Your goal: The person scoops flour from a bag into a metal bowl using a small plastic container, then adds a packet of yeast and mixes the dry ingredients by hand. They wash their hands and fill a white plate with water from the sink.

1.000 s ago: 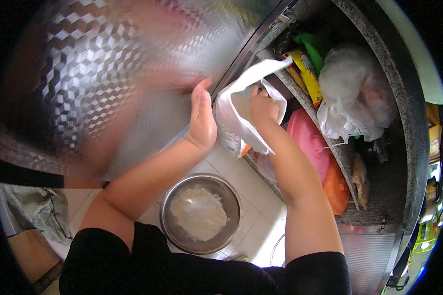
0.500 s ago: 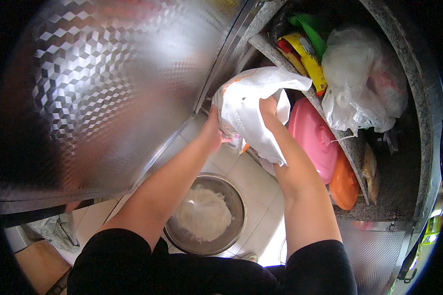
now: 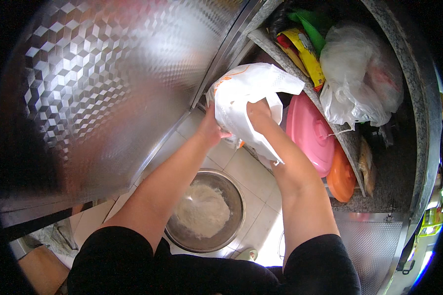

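Observation:
A white woven sack [image 3: 234, 93] with orange print stands with its mouth turned toward me, at the edge of an open cupboard. My left hand [image 3: 210, 129] grips the sack's near left side, thumb showing and the other fingers partly behind it. Into the sack's mouth reaches my right hand [image 3: 259, 114]; its fingers are hidden by the bag's folds. Below, between my forearms, a round metal bowl [image 3: 240, 216] sits on the tiled floor with a heap of white powder [image 3: 202, 210] in it.
An open patterned metal door [image 3: 83, 98] fills the left. Right of the sack, the cupboard holds a pink lid [image 3: 307, 135], an orange lid [image 3: 341, 177], a yellow packet [image 3: 305, 51] and knotted plastic bags [image 3: 352, 69]. A stone shelf edge [image 3: 349, 142] runs beside them. Cardboard [image 3: 43, 268] lies lower left.
My right hand has shifted slightly left inside the sack, and its wrist shows more. The sack's mouth flap has folded a little differently. My left hand keeps its hold.

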{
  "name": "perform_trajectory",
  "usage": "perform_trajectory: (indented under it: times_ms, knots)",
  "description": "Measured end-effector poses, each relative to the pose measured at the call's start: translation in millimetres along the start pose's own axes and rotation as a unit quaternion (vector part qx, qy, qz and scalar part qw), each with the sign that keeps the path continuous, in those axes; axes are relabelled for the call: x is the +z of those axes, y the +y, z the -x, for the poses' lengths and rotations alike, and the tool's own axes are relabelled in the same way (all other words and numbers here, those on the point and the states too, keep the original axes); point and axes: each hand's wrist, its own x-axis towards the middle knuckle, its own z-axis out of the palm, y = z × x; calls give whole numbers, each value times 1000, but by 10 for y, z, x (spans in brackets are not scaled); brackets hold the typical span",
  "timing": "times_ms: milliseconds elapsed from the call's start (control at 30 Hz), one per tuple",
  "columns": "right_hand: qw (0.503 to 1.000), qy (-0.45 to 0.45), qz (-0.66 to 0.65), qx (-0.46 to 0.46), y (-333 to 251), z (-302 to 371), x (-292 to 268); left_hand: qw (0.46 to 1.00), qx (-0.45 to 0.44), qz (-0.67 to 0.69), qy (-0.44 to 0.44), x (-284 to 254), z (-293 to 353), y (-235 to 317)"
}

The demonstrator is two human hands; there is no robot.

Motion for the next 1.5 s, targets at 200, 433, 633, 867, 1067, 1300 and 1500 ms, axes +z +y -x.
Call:
perform_trajectory:
  times_ms: [200, 433, 633, 867, 1067, 1300, 1500]
  knots:
    - [976, -61, -186, 97, 162, -188, 181, 998, 35, 30, -42, -29, -19, -26]
    - [801, -130, -533, 241, -98, 49, -35, 992, 25, 88, -91, -161, -177, -68]
    - [776, -96, -576, 237, -85, 87, -104, 984, 15, 139, -110, -297, -394, -148]
    - [751, -154, -617, 178, 161, 107, -187, 997, -13, 44, 60, 317, 19, 139]
    - [778, -169, -578, 177, 12, 589, -743, 961, 231, 77, 131, 642, 217, 452]
    - [760, -184, -597, 179, 86, 943, -1007, 878, 441, -136, 124, 1138, 705, 694]
    - [759, -147, -607, 184, 3, 1345, -1191, 889, 420, -75, 167, 1245, 928, 534]
